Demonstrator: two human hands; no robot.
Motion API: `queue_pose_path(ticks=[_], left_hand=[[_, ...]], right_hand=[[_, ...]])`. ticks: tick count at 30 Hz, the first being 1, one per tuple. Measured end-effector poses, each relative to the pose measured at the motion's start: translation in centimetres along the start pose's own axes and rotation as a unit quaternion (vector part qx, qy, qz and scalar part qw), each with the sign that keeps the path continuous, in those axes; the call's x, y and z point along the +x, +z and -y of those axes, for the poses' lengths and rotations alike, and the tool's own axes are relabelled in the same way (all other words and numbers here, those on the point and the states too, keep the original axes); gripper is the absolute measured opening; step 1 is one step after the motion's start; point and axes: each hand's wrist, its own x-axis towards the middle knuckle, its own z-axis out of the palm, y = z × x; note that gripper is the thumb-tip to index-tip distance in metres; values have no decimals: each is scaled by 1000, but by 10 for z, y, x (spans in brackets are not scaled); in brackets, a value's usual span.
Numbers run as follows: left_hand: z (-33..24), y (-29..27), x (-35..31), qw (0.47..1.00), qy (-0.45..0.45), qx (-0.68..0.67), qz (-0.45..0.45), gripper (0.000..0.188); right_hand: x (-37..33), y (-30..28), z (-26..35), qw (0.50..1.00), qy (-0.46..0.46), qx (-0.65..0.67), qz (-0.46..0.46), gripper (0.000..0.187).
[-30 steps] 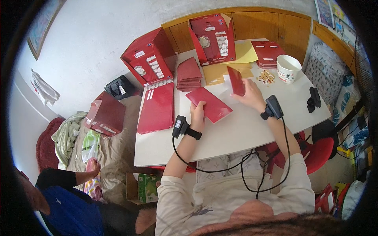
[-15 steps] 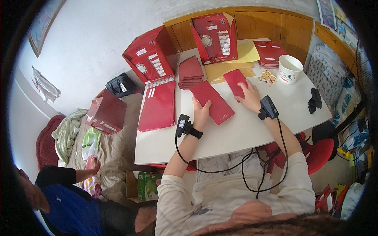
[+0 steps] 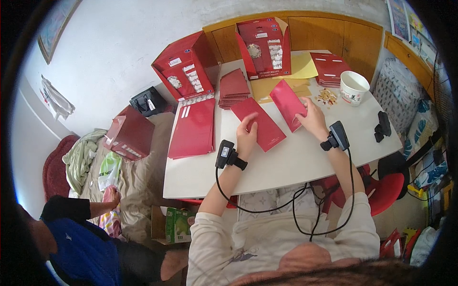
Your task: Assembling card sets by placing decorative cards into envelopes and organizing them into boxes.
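A flat red envelope [image 3: 260,126] lies slanted on the white table in front of me. My left hand [image 3: 246,136] is over its left edge, fingers curved, with a gap between thumb and forefinger and nothing held there. A second red envelope [image 3: 285,102] is tilted up from the table, its glossy face catching light. My right hand [image 3: 312,117] grips this one by its right edge, thumb on the near face; the fingertips behind are partly hidden. Each wrist wears a black strapped device with a cable.
On the white table [image 3: 205,178] stand two red display boxes [image 3: 183,71] [image 3: 263,50]. Stacks of red envelopes [image 3: 234,90] [image 3: 193,128] [image 3: 329,69] lie around. A white paper tub [image 3: 354,88] stands beside small loose bits [image 3: 327,97]. Another person [image 3: 86,243] is at the lower left.
The right-hand envelope has been lifted and tilted up, with my right hand moving to its lower right edge. My left fingers have lifted off the other envelope.
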Motion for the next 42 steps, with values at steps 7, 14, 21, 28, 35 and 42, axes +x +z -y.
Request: queue_pose_path(ticks=[7, 14, 21, 28, 35, 42], left_hand=[[10, 8, -4, 942, -260, -184, 109, 31], [-16, 15, -4, 823, -331, -460, 42, 28], [-21, 6, -3, 874, -293, -388, -20, 22], [-23, 4, -4, 873, -311, -377, -19, 22], [-24, 9, -4, 872, -266, -411, -20, 26], [-18, 8, -6, 886, -260, -381, -34, 26]], right_hand=[[-11, -4, 33, 973, -169, 99, -118, 20], [-29, 15, 40, 891, -447, 55, 60, 32], [-31, 7, 50, 884, -440, 122, 105, 32], [-26, 16, 32, 962, -134, 231, 47, 23], [-24, 22, 22, 949, -102, 253, 156, 27], [-23, 20, 24, 930, -86, 283, 219, 29]])
